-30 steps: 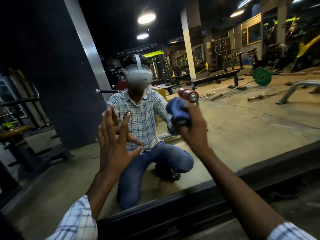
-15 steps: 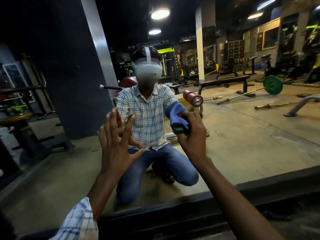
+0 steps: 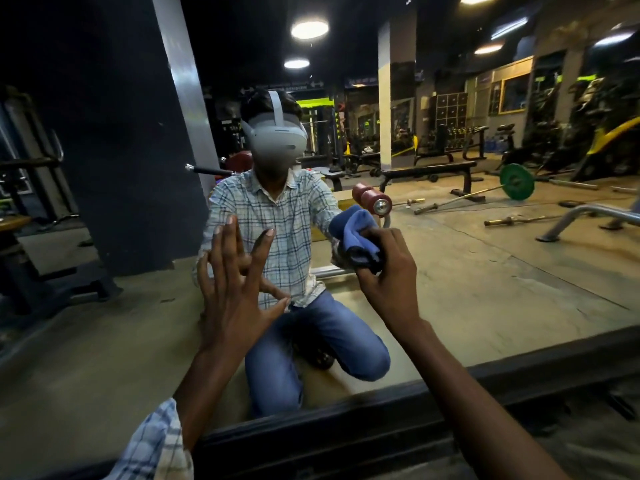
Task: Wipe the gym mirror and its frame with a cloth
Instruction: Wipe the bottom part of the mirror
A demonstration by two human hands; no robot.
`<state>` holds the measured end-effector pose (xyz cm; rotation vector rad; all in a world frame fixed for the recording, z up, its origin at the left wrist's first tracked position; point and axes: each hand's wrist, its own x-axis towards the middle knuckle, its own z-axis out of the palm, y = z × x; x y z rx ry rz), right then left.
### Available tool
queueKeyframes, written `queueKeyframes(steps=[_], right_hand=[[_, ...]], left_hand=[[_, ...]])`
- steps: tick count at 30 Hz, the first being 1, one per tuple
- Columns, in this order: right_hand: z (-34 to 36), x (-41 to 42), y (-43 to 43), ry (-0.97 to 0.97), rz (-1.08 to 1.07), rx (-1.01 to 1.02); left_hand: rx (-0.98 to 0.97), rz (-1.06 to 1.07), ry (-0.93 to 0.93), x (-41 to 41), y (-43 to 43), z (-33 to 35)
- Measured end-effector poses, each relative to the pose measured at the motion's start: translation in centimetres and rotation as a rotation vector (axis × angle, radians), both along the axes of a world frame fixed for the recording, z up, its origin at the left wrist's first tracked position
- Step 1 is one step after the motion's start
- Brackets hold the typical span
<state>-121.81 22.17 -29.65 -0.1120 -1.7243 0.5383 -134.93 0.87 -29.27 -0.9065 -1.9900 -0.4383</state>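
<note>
The gym mirror fills most of the view, with its dark frame running along the bottom edge. My left hand lies flat against the glass, fingers spread and straight. My right hand grips a bunched blue cloth and holds it against the glass at centre right. The mirror shows a kneeling person in a checked shirt and jeans with a headset.
The reflection shows a dark pillar at left, benches, a barbell with a green plate and loose bars on the concrete floor. Dark floor lies in front of the frame at lower right.
The view has shifted downward a little and the hands sit lower in frame. My right hand with the cloth has moved slightly along the glass; my left hand stays pressed flat.
</note>
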Motion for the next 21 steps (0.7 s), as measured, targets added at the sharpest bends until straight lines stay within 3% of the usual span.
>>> queueKeyframes(steps=[18,20,21], right_hand=[[-0.2,-0.9,0.3,0.044,-0.056,-0.055],[0.0,-1.2,-1.3,-0.03,-0.001,-0.024],[0.1,-1.3,-2.1,-0.133,0.041,0.091]], left_hand=[[-0.002,-0.001,0.075,-0.6,0.4,-0.5],[0.0,-0.001,0.069,-0.3,0.4,-0.4],[0.002,0.002,0.063,-0.1,0.5,-0.3]])
